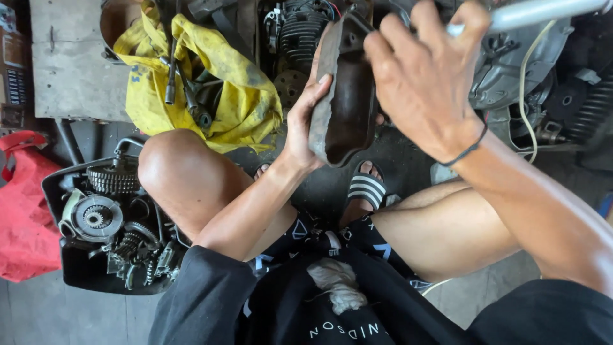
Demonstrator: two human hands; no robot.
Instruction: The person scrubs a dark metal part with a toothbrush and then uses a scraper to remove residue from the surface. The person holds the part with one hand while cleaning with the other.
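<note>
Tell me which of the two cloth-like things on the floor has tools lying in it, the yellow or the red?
The yellow cloth, at upper left behind the knee, holds dark tools; the red one at the left edge shows none.

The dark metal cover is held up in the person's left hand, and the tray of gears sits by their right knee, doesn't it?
Not quite. The left hand does hold up the dark metal cover, but the tray of gears sits by the left knee, not the right. The head view shows it on the floor at the left, next to a red bag.
</note>
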